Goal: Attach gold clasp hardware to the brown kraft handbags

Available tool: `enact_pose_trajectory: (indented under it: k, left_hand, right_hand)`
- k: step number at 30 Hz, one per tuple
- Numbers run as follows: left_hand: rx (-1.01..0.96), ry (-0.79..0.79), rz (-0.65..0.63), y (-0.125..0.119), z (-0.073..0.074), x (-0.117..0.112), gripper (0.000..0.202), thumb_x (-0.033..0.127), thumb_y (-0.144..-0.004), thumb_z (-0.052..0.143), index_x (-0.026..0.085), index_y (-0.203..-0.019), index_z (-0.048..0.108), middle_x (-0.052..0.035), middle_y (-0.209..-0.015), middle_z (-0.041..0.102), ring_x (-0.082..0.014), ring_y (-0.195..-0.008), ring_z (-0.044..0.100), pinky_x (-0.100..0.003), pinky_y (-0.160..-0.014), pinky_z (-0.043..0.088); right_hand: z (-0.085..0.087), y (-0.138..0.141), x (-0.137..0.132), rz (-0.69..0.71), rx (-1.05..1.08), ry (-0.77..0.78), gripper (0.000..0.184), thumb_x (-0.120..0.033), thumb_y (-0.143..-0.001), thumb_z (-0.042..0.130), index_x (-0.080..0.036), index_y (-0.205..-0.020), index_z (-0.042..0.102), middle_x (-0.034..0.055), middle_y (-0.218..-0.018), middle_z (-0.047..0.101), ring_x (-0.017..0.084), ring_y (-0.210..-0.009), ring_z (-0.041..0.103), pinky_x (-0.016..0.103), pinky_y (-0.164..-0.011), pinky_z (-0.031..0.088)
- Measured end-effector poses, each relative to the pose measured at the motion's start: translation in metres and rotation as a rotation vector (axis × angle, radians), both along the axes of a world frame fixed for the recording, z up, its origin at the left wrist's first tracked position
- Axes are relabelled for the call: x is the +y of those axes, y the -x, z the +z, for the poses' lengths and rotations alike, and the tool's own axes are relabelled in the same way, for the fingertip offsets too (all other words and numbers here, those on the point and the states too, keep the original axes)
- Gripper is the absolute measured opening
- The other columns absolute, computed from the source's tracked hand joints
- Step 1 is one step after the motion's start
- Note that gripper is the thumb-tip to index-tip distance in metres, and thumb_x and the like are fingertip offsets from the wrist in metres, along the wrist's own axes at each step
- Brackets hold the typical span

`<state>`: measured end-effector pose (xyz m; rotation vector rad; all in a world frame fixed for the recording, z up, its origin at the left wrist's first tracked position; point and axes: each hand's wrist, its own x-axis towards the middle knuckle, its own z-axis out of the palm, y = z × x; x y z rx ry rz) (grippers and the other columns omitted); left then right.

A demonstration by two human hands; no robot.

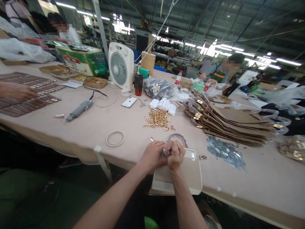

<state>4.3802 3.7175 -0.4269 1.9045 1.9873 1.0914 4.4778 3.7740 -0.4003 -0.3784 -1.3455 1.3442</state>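
A beige handbag (190,178) with pale edging lies at the table's front edge, partly over it. A small metal plate shows on it, and a metal clasp (203,157) sticks out at its right side. My right hand (175,154) is closed in a fist above its upper left part. Pressed against that fist, my left hand (154,154) has its fingers curled and partly hidden. A bit of metal glints between the hands, too small to name. Behind them is a plastic-wrapped curved handle (179,136).
Gold hardware (158,119) is piled ahead, with grey metal plates (226,152) and stacked brown pieces (235,122) at right. A tape roll (115,139), a power screwdriver (79,110), a phone (129,101) and a fan (121,66) stand leftward. A co-worker's hand (20,91) is far left.
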Motion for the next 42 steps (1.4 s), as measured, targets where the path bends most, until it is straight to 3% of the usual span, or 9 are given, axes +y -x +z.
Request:
enact_pose_trajectory:
  k: [5,11,15,20,23,32,35,40,42]
  left_hand:
    - [0.006,0.016,0.024,-0.002,0.0,0.0,0.017,0.029,-0.088,0.067,0.026,-0.104,0.067,-0.0044,-0.113,0.073,-0.0248,-0.112,0.061,-0.039,-0.097,0.05]
    - [0.043,0.094,0.053,-0.001,0.0,0.005,0.02,0.028,-0.09,0.062,0.023,-0.109,0.066,-0.0086,-0.113,0.072,-0.0287,-0.113,0.061,-0.043,-0.094,0.051]
    - [-0.003,0.073,0.055,0.0,0.004,-0.001,0.047,0.031,-0.08,0.075,0.025,-0.125,0.062,-0.0079,-0.126,0.069,-0.0294,-0.121,0.058,-0.044,-0.103,0.049]
    - [-0.012,0.033,0.087,0.0,0.001,-0.005,0.07,0.054,-0.07,0.088,0.026,-0.128,0.061,-0.0056,-0.138,0.064,-0.0309,-0.128,0.053,-0.047,-0.11,0.046]
    - [0.008,0.041,0.087,0.0,0.001,-0.004,0.076,0.061,-0.068,0.088,0.025,-0.13,0.061,-0.0066,-0.136,0.065,-0.0315,-0.127,0.053,-0.049,-0.111,0.046]
    - [0.02,0.03,0.079,-0.001,0.005,-0.005,0.065,0.056,-0.071,0.088,0.027,-0.125,0.065,-0.0066,-0.127,0.069,-0.0311,-0.124,0.054,-0.047,-0.106,0.048]
    - [0.018,0.036,0.08,0.0,0.003,-0.005,0.062,0.055,-0.071,0.087,0.026,-0.122,0.067,-0.0064,-0.127,0.069,-0.0312,-0.125,0.053,-0.047,-0.107,0.047]
    - [0.015,0.058,0.053,0.002,0.002,-0.004,0.054,0.041,-0.072,0.086,0.026,-0.121,0.067,-0.0058,-0.125,0.07,-0.0302,-0.124,0.054,-0.045,-0.106,0.048]
    - [0.011,0.045,0.045,0.002,0.002,-0.004,0.056,0.042,-0.072,0.086,0.026,-0.122,0.066,-0.0057,-0.128,0.069,-0.0299,-0.125,0.054,-0.045,-0.108,0.047]
  right_hand:
    - [-0.012,0.004,-0.001,-0.077,-0.172,-0.179,0.043,-0.035,-0.102,0.055,-0.022,-0.062,0.046,-0.0046,-0.056,0.044,0.011,-0.05,0.041,0.03,-0.051,0.032]
    - [-0.005,0.019,0.006,-0.189,-0.389,-0.304,0.041,-0.036,-0.1,0.056,-0.022,-0.063,0.044,-0.0054,-0.058,0.041,0.011,-0.056,0.041,0.029,-0.056,0.034]
    - [0.002,0.027,0.021,-0.186,-0.371,-0.108,0.044,-0.043,-0.099,0.058,-0.023,-0.063,0.043,-0.0066,-0.056,0.039,0.01,-0.053,0.039,0.027,-0.053,0.033]
    - [0.013,0.019,0.043,-0.11,-0.095,0.207,0.045,-0.051,-0.097,0.058,-0.023,-0.064,0.045,-0.0099,-0.048,0.036,0.008,-0.038,0.03,0.023,-0.038,0.023]
    - [0.02,0.022,0.05,-0.104,-0.037,0.259,0.044,-0.053,-0.094,0.061,-0.022,-0.066,0.046,-0.0108,-0.048,0.036,0.006,-0.037,0.029,0.02,-0.036,0.022]
    - [0.021,0.049,0.052,0.02,-0.281,0.286,0.044,-0.055,-0.091,0.062,-0.023,-0.066,0.045,-0.0107,-0.047,0.036,0.006,-0.038,0.029,0.021,-0.036,0.021]
    - [0.018,0.043,0.049,0.004,-0.358,0.213,0.044,-0.053,-0.095,0.056,-0.023,-0.066,0.045,-0.0093,-0.048,0.038,0.008,-0.041,0.031,0.024,-0.04,0.025]
    - [0.005,0.025,0.029,-0.063,-0.461,-0.14,0.043,-0.045,-0.099,0.056,-0.022,-0.065,0.047,-0.0055,-0.059,0.045,0.011,-0.058,0.043,0.026,-0.057,0.037]
    - [0.006,0.019,0.026,-0.032,-0.398,-0.129,0.045,-0.047,-0.1,0.055,-0.022,-0.063,0.046,-0.0055,-0.057,0.043,0.011,-0.056,0.042,0.026,-0.055,0.036]
